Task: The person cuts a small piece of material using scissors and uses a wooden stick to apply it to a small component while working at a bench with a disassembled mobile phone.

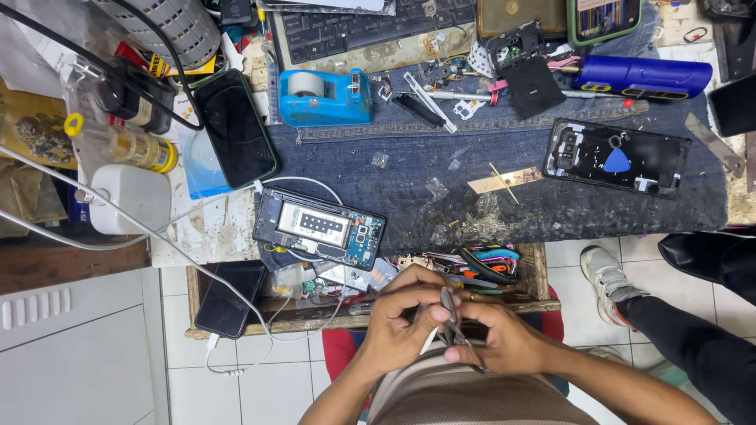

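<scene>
Both hands [453, 327] pinch metal tweezers [450, 313] upright between their fingertips.

Two bare forearms, no sleeves reaching wrists. Left hand [398, 327] and right hand [504, 340] ungloved; no watch, bracelet or ring discernible. Nails short. Garment over lap or torso at bottom centre: beige-brown fabric with fine horizontal ribbing or stripes [465, 393]. Patch of red cloth beside it on the left, blue edge on the right; which garment these belong to unclear.
</scene>
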